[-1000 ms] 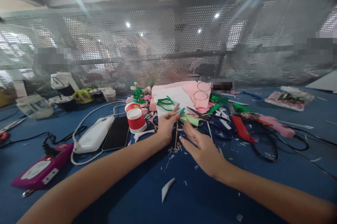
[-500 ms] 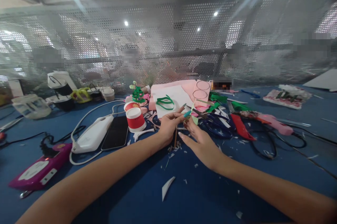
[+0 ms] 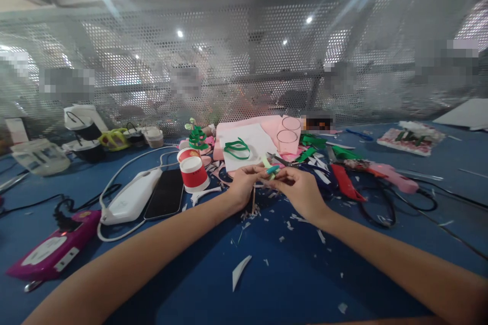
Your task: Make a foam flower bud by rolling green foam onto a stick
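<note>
Over the middle of the desk, my left hand (image 3: pixel 244 185) and my right hand (image 3: pixel 301 190) meet at the fingertips. Both pinch a small pale green paper strip (image 3: pixel 266 162), which curls up between them. A teal patch shows at the fingertips; whether it is a fingernail or a separate piece I cannot tell. Just below my left hand a thin brown stick (image 3: pixel 253 200) points down to a few scraps. Behind the hands lie a white sheet (image 3: pixel 247 137) with a looped green strip (image 3: pixel 237 148) on it, and dark-handled scissors (image 3: pixel 280 159), partly covered by my right hand.
Left of my hands are red-and-white paper cups (image 3: pixel 194 175), a black phone (image 3: pixel 164 195), a white power bank (image 3: pixel 131 198) and a purple power strip (image 3: pixel 53 248). A pink glue gun (image 3: pixel 394 176) and red piece (image 3: pixel 346 182) lie right. Paper scraps dot the blue desk (image 3: pixel 290 284).
My right hand's fingers have curled in from a more stretched pose and now pinch the pale green strip. The strip sits lower and more curled; the scissors' blades show more.
</note>
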The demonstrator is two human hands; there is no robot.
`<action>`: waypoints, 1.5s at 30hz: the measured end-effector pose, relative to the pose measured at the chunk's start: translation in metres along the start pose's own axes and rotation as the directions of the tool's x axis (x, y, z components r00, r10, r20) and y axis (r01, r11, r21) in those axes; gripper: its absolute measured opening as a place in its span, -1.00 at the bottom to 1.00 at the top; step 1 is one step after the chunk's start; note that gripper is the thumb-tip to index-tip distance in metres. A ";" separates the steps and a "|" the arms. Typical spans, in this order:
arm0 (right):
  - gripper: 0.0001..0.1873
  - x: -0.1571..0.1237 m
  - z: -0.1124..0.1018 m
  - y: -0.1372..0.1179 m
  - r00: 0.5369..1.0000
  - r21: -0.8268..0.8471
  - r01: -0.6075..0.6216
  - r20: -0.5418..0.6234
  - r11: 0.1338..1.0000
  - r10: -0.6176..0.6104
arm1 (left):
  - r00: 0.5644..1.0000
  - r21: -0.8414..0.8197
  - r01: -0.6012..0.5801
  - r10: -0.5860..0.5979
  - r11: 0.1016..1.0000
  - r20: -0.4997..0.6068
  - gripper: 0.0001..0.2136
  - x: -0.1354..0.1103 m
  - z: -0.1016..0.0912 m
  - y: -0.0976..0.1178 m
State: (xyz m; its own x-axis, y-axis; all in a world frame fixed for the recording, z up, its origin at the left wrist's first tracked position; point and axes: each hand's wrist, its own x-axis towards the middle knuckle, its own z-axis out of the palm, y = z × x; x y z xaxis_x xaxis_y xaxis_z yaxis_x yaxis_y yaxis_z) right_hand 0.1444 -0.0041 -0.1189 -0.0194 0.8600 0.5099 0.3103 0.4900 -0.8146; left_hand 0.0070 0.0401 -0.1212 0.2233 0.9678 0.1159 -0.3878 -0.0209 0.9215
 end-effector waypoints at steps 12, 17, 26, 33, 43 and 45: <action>-0.68 0.015 -0.014 0.011 0.973 0.142 -0.191 0.162 0.971 0.167 | 0.993 -0.144 -0.010 0.027 0.989 0.111 -0.72 0.002 -0.003 -0.002; -0.68 0.016 -0.017 0.016 0.959 0.062 -0.151 0.250 0.987 0.131 | 0.990 0.046 0.036 -0.042 0.998 0.136 -0.66 -0.001 -0.002 -0.003; -0.74 0.015 -0.019 0.012 0.967 -0.030 0.001 0.256 1.000 0.006 | 0.980 -0.010 0.129 -0.126 0.992 0.151 -0.69 0.001 -0.003 0.002; -0.76 0.016 -0.023 0.015 0.972 -0.081 0.043 0.233 0.996 -0.023 | 0.973 0.026 0.153 -0.156 0.988 0.172 -0.79 0.000 -0.005 0.008; -0.73 0.019 -0.026 0.019 0.988 0.001 0.105 0.109 0.994 -0.105 | 0.994 -0.040 0.108 -0.108 0.993 0.015 -0.71 0.006 -0.007 0.002; -0.76 0.019 -0.027 0.020 0.975 -0.110 0.182 0.151 0.977 -0.165 | 0.971 0.081 0.170 -0.181 0.982 0.156 -0.69 0.007 -0.008 0.004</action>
State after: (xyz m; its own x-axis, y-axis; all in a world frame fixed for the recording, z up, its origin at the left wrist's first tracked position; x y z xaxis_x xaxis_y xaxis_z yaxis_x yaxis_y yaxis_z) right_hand 0.1758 0.0184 -0.1186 -0.2137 0.7791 0.5893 0.4043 0.6197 -0.6727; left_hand -0.0003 0.0490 -0.1196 0.4262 0.9046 0.0037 -0.2703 0.1235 0.9548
